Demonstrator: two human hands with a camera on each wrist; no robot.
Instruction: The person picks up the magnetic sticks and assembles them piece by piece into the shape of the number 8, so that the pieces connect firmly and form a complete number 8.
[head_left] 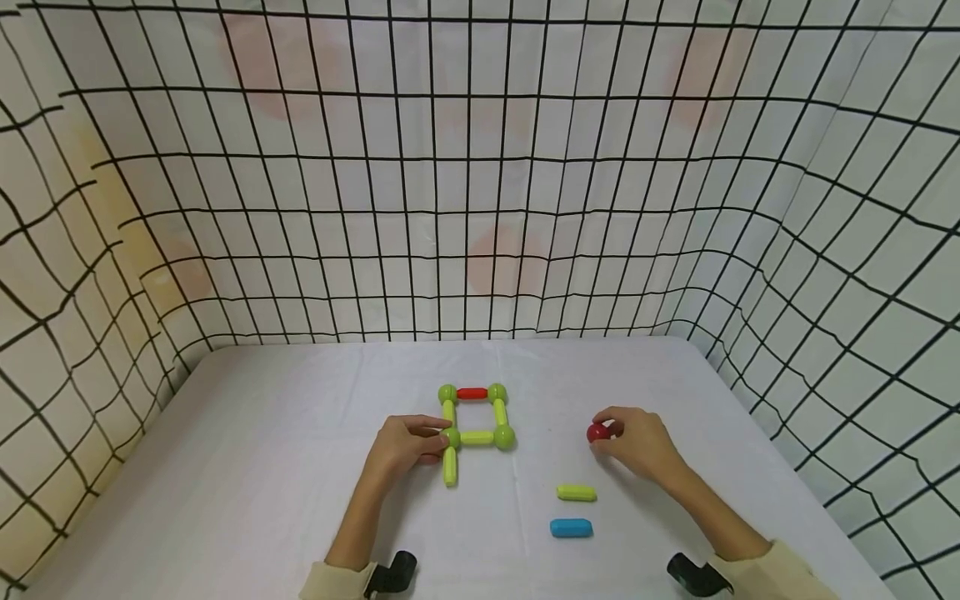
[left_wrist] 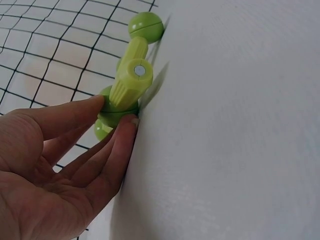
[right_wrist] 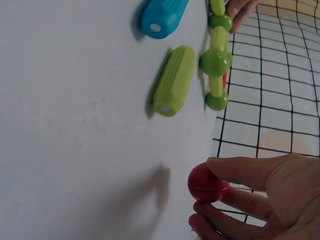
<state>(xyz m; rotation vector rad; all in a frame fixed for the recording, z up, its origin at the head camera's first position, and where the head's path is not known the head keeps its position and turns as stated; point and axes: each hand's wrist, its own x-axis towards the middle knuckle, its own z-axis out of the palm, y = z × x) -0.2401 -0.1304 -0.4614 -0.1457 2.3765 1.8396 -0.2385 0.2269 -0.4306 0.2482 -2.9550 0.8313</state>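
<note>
Red ball (head_left: 597,432) in R hand (head_left: 637,442)

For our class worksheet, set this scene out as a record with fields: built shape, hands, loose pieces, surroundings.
Square: four green balls joined by three yellow-green rods and, at the far side, one red rod
Tail rod: yellow-green, extends from the near-left ball toward the person
Left hand: pinches that near-left ball
Right hand: pinches a red ball
Loose pieces: yellow-green rod and blue rod, the blue nearer the person
Surroundings: white cloth, black netting
</note>
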